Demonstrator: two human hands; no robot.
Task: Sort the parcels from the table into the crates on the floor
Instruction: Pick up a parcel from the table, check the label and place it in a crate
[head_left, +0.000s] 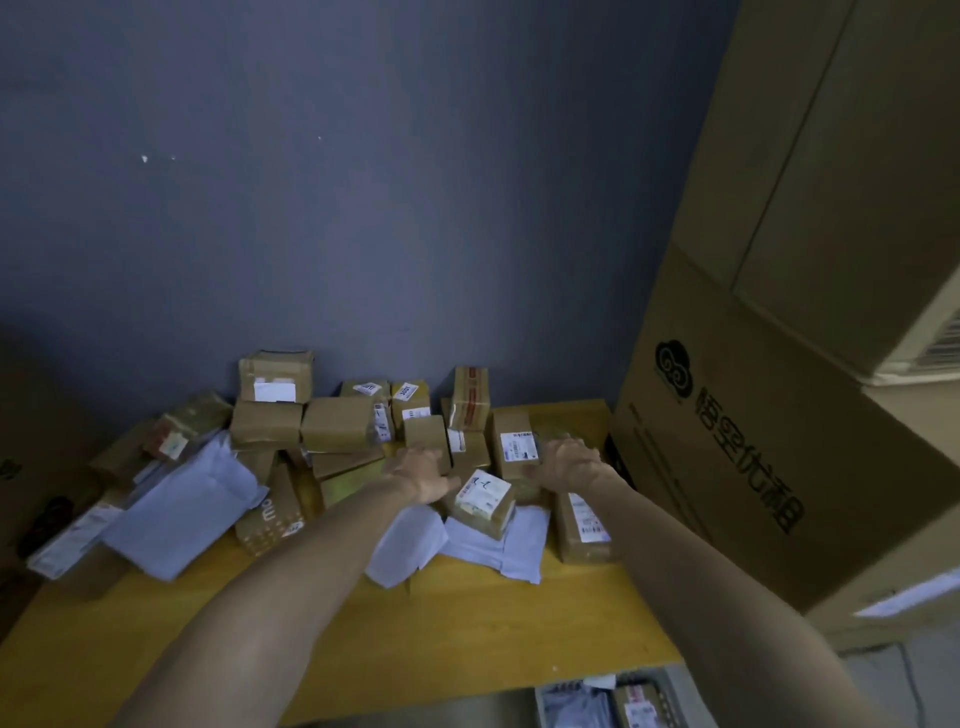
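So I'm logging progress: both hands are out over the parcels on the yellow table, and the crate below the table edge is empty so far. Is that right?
Not quite. The head view shows the crate under the table's near edge already holds parcels, including a grey bag and a labelled brown box. The rest stands: the left hand and right hand are both out over the parcels on the yellow table.
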